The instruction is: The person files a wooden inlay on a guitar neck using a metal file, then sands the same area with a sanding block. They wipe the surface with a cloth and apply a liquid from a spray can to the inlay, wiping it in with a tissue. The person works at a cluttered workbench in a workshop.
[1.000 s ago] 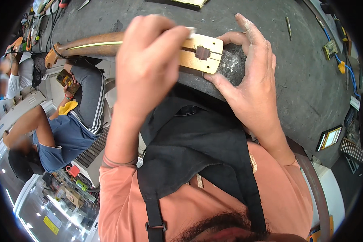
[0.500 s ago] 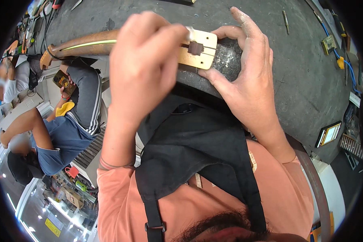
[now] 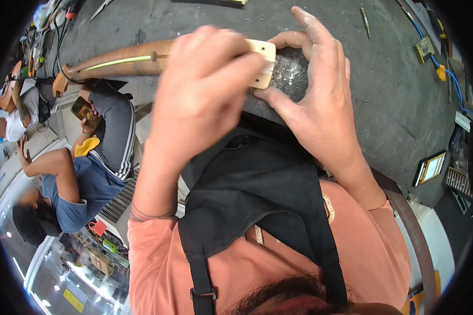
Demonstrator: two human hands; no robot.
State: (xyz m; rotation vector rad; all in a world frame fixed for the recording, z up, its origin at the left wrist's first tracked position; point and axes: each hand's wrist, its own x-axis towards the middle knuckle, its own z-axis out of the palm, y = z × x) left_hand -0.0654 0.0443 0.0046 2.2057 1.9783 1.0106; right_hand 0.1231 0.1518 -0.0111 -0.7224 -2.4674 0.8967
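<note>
A long, curved wooden piece (image 3: 123,69), shaped like an instrument neck, lies along the near side of the dark bench. A thin yellow-green strip (image 3: 117,61) runs along it. Its right end carries a cream, flat plate (image 3: 265,51) with small dark holes. Over that plate is my left hand (image 3: 202,97), blurred, its fingers closed and bent; whatever they hold is hidden. My right hand (image 3: 320,89) grips the plate end from the right, with thumb and forefinger at its two corners and the other fingers raised. Pale dust marks both my right fingers and a dark surface beside the plate.
Cables and tools (image 3: 58,23) crowd the bench's far left. A slim metal tool (image 3: 364,22) lies at the far right, near a blue cable (image 3: 453,86). A phone (image 3: 430,168) with a lit screen is at right. People, one holding a phone (image 3: 85,111), sit left.
My left hand has moved right across the plate, covering the small brown block seen earlier. The right hand keeps its grip. The bench and wooden piece sit slightly differently in view.
</note>
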